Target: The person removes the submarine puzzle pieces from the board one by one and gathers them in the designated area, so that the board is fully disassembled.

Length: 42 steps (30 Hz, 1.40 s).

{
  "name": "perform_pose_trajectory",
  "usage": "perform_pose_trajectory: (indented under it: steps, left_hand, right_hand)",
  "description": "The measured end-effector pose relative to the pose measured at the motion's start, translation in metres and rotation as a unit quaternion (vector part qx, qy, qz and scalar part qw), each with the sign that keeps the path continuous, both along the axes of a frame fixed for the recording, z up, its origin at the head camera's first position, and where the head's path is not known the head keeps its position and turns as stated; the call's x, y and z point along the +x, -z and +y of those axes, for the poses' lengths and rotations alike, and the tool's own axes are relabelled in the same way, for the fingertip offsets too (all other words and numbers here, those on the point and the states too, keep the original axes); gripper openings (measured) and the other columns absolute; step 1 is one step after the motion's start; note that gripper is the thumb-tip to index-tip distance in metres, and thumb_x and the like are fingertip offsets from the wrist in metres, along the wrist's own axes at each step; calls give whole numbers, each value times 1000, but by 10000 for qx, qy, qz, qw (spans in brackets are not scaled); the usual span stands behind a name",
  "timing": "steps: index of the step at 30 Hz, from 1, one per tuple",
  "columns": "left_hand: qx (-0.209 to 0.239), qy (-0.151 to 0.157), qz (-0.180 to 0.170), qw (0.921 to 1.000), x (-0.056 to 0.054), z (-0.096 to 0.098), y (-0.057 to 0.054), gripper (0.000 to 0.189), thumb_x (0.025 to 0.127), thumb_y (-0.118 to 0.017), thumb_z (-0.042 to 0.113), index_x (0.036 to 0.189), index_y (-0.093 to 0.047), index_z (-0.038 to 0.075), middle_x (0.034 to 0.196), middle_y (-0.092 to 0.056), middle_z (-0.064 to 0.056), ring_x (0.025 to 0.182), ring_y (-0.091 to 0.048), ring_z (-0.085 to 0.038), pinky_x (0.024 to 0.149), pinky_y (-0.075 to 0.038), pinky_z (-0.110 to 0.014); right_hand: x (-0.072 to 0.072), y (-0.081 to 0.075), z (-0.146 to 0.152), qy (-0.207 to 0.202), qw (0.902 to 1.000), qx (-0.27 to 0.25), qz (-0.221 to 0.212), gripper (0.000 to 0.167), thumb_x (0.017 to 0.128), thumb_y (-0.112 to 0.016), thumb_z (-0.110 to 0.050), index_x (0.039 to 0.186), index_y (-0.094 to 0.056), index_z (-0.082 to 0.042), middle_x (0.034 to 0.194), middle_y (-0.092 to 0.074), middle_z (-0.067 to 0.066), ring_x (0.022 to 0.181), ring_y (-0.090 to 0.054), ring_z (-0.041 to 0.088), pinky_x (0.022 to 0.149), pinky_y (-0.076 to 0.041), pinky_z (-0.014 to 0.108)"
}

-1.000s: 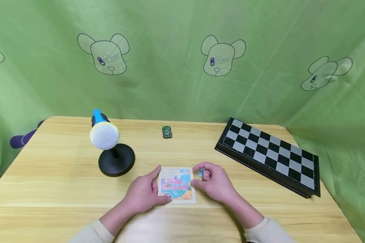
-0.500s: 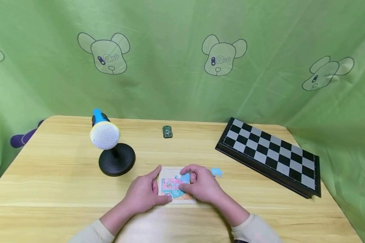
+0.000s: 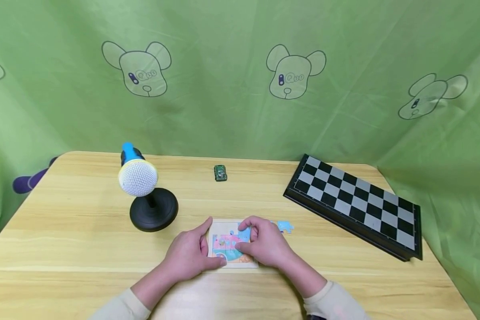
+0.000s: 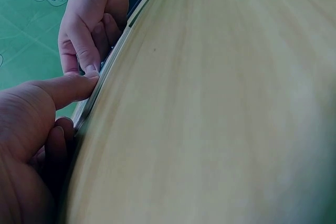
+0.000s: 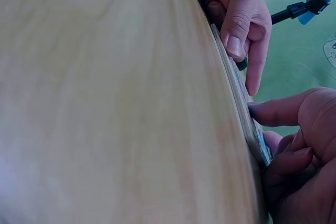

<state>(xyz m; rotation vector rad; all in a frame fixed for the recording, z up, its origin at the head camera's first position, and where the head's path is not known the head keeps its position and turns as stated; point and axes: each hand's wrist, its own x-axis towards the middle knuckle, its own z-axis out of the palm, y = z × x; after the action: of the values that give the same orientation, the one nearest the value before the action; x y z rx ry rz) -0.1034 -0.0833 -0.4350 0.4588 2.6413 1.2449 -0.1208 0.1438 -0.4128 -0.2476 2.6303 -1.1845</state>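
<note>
Right hand [image 3: 266,242] moved onto the puzzle [image 3: 229,244], left hand [image 3: 188,256] at left edge.

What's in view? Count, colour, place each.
Table: 1, light wood, foreground
Curtain: 1, green, behind table
Puzzle: 1, pale multicoloured, front centre
Loose puzzle piece: 1 or more, blue, right of puzzle
Microphone: 1, blue and white, left
Stand: 1, black, under microphone
Small object: 1, green, far centre
Chessboard: 1, black and silver, right
Unclear object: 1, purple, beyond table's left edge
Sleeves: 2, beige, both wrists
Left hand: 1, bare, puzzle's left
Right hand: 1, bare, puzzle's right
</note>
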Motion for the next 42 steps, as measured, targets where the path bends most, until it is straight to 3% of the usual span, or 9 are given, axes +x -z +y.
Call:
perform_pose_trajectory:
  steps: [9, 21, 36, 42]
  left_hand:
    - [-35, 2, 47, 10000, 1, 0, 0, 103, 71, -88, 43, 149, -41, -4, 57, -50, 12, 47, -44, -6, 45, -36, -26]
    - [-51, -11, 196, 9998, 1, -1, 0, 102, 71, -89, 42, 148, -42, -5, 57, -49, 12, 48, -43, -6, 46, -36, -27]
    - [-64, -44, 76, 9999, 2, 1, 0, 103, 71, -89, 44, 149, -41, -5, 58, -49, 11, 48, -43, -6, 46, -35, -27]
    - [-93, -43, 29, 9999, 1, 1, -1, 104, 71, -89, 44, 149, -41, -4, 58, -50, 11, 48, -43, -6, 46, -36, -27]
  right_hand:
    - [1, -2, 0, -105, 9996, -175, 186, 27, 78, -86, -10, 98, -70, -15, 58, -42, -4, 50, -38, 12, 53, -33, 29]
    - [-4, -10, 10, -20, 9999, 30, 129, 47, 75, -88, -12, 117, -67, -13, 61, -47, 0, 52, -41, 14, 51, -33, 29]
    - [-3, -10, 9, -222, 9990, 342, -155, 39, 78, -87, -17, 110, -67, -16, 60, -49, 0, 49, -43, 14, 47, -33, 28]
    - [-2, -13, 10, -328, 9990, 248, -149, 39, 77, -87, -16, 109, -67, -13, 60, -48, 1, 49, -44, 16, 47, -33, 29]
